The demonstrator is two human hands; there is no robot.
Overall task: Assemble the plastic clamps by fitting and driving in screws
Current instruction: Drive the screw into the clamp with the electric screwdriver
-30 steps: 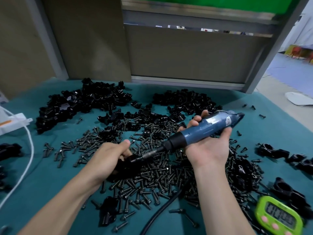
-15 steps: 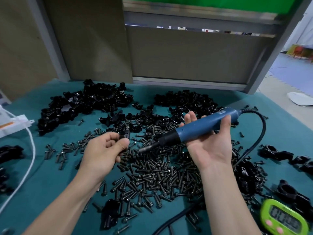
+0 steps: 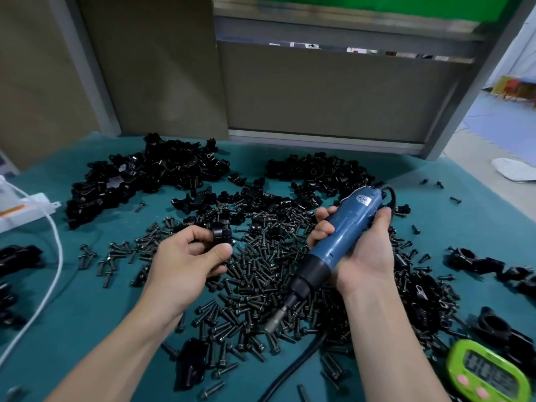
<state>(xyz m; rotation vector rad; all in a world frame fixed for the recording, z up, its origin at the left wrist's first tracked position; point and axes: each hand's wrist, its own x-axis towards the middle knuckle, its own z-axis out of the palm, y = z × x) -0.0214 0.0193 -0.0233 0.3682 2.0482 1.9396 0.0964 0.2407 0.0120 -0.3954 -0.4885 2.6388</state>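
Left hand [image 3: 185,262]: our fingers pinch 1 black clamp [image 3: 222,235].
Right hand [image 3: 364,250]: our fingers curl around the blue screwdriver [image 3: 339,242], bit tilted down over the screws [image 3: 255,274].

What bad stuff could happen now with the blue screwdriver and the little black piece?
The blue screwdriver in the right hand points its bit toward the person's arms, so it might poke one. The left hand only pinches the black clamp piece; dropped, it could vanish among the loose screws.
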